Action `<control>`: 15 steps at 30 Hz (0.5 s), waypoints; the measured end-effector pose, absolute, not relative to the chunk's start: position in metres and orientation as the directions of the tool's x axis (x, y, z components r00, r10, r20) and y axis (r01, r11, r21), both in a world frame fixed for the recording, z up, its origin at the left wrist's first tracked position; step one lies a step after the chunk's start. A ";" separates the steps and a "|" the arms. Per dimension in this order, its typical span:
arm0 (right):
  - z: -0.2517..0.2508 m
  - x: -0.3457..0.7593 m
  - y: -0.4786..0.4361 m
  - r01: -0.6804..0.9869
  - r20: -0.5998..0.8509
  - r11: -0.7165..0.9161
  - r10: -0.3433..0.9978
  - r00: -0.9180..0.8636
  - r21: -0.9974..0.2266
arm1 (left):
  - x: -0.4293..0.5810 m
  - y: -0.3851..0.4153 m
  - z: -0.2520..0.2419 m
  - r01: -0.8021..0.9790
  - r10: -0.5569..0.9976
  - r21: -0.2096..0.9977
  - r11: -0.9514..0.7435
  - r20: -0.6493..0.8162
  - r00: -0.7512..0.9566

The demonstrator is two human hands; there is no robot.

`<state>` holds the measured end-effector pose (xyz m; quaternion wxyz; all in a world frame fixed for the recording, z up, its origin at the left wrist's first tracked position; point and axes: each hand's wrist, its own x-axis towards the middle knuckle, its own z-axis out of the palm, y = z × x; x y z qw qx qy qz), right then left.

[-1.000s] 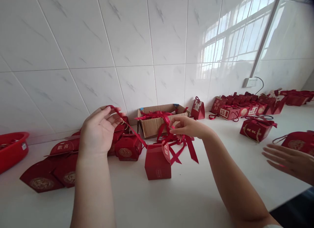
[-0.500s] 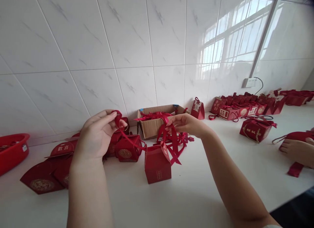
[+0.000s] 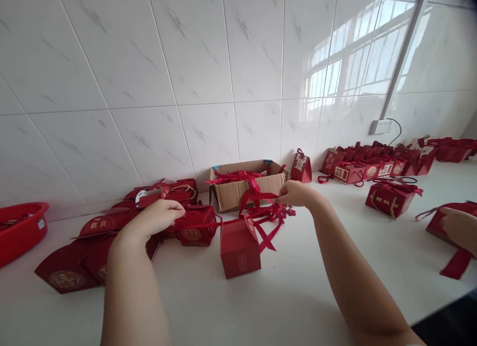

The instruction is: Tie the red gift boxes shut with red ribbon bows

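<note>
Centrally, a small red cardboard box with peaked flaps (image 3: 240, 251) stands upright on the white worktop (image 3: 283, 306). To its left, the left hand (image 3: 162, 217) pinches glossy red ribbon (image 3: 203, 225) running to it; the right hand (image 3: 295, 193) grips another ribbon length (image 3: 261, 196) near the brown corrugated carton (image 3: 229, 195).

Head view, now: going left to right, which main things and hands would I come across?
Red basin, left hand, red gift box between the hands, right hand, box with gold rope, co-worker's hand.
</note>
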<state>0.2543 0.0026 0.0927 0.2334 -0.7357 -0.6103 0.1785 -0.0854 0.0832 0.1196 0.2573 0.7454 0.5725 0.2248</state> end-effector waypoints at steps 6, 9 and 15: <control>0.079 0.265 0.014 0.818 -0.088 -0.221 0.974 0.207 -0.530 | -0.090 0.098 0.109 0.810 0.921 0.569 -0.141 -0.226 0.318; 0.076 0.265 0.016 0.806 -0.101 -0.229 0.973 0.208 -0.546 | -0.088 0.098 0.108 0.818 0.909 0.557 -0.145 -0.250 0.332; 0.091 0.256 0.004 0.754 0.218 -0.082 0.932 0.290 -0.652 | -0.087 0.081 0.122 0.700 0.968 0.680 -0.220 0.061 0.245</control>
